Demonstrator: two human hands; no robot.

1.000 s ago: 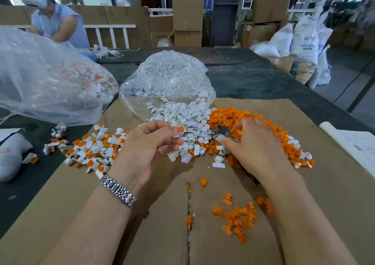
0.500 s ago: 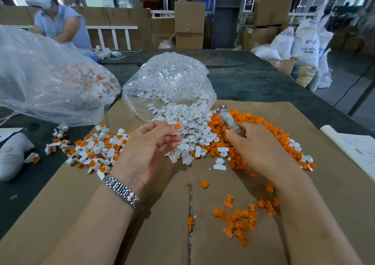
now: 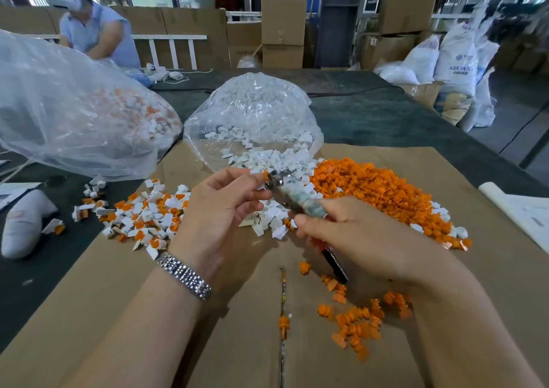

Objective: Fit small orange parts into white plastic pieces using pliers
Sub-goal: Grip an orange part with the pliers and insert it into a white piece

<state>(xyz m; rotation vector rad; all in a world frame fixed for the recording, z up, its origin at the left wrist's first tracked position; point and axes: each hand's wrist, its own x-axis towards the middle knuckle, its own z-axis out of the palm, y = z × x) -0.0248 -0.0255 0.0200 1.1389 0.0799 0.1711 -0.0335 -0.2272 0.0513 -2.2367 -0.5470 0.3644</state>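
The left hand [image 3: 221,206] pinches a small white piece with an orange part [image 3: 265,175] in its fingertips, up above the pile of white pieces [image 3: 267,161]. The right hand [image 3: 353,233] grips the pliers [image 3: 292,193], and their metal tip touches that orange part. A big pile of orange parts [image 3: 374,188] lies on the brown cardboard [image 3: 118,313], just right of the white pile.

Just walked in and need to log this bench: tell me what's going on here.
A person is assembling small parts on a cardboard sheet. The left hand pinches a white piece with an orange part at its fingertips, while the right hand grips pliers whose tip meets that piece. Loose orange parts are heaped to the right, white pieces spill from a bag, and finished ones lie left.
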